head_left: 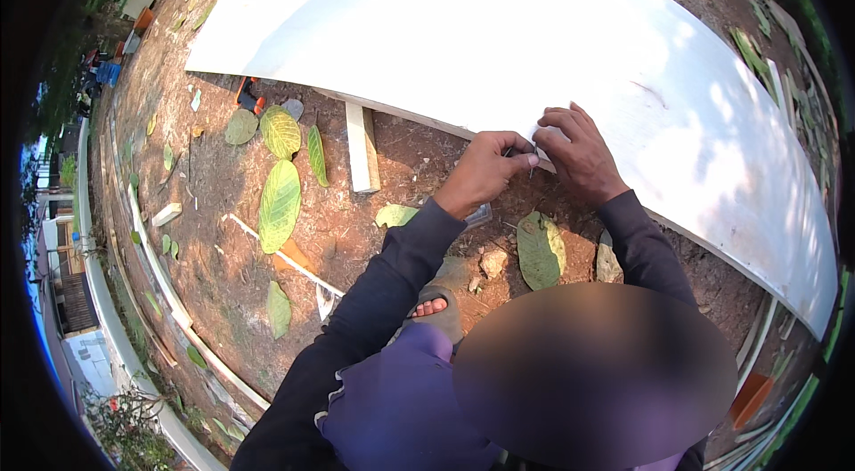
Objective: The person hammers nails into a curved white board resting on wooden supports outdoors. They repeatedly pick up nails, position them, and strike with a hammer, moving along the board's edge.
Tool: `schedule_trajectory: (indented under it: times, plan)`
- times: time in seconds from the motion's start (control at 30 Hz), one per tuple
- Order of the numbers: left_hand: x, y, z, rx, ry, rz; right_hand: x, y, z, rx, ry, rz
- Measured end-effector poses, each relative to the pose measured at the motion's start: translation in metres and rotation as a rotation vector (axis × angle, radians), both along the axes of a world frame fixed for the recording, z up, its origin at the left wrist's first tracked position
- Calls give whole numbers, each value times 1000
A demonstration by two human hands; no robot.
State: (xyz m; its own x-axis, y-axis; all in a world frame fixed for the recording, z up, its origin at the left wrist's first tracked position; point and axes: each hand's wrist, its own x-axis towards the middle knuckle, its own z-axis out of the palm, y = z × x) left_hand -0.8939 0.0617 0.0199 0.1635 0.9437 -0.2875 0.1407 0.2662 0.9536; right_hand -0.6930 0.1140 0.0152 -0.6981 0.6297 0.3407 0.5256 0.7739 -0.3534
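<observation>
Just right of the frame's centre, I am pressing my right hand (577, 155) flat on the white board (499, 35) to steady its edge, while my left hand (485, 170) is pinching something small (too tiny to identify) against it.

Small dark item pinched at left hand (482, 170) fingertips: too small to identify; white board (499, 35): far end running out past the top edge, underside lying hidden; wooden batten (362, 147): upper end disappearing beneath the board; sandalled foot (434, 304): mostly covered by a sleeve; large blurred oval (592, 373): masking ground and clothing; orange-and-black object (248, 97) near the board's edge: partly tucked under, kind unclear.
</observation>
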Motion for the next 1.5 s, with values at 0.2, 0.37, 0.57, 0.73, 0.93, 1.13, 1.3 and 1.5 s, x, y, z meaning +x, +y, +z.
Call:
schedule_trajectory:
  times: [0.2,0.37,0.57,0.73,0.93,1.13,1.3,1.5]
  plan:
    - [-29,-15,-3,95,124,8,-12,-5,5,-8,-124,1]
    - [-121,-14,-19,48,-313,685,-13,-8,1,63,-308,-150]
    - [-281,24,-86,232,-194,1479,-21,-8,0,61,-303,-108]
    - [-316,76,-82,254,-231,1348,-18,-4,-4,75,-329,-116]
    - [-317,81,-94,330,-134,1317,-18,-1,-5,95,-353,-104]
    - [-326,62,-80,247,-41,1136,-15,-1,-7,84,-367,-112]
    - [-322,46,-69,336,385,979,-17,-3,-3,80,-360,-115]
    - [-319,39,-53,496,578,843,-19,-3,-4,72,-333,-113]
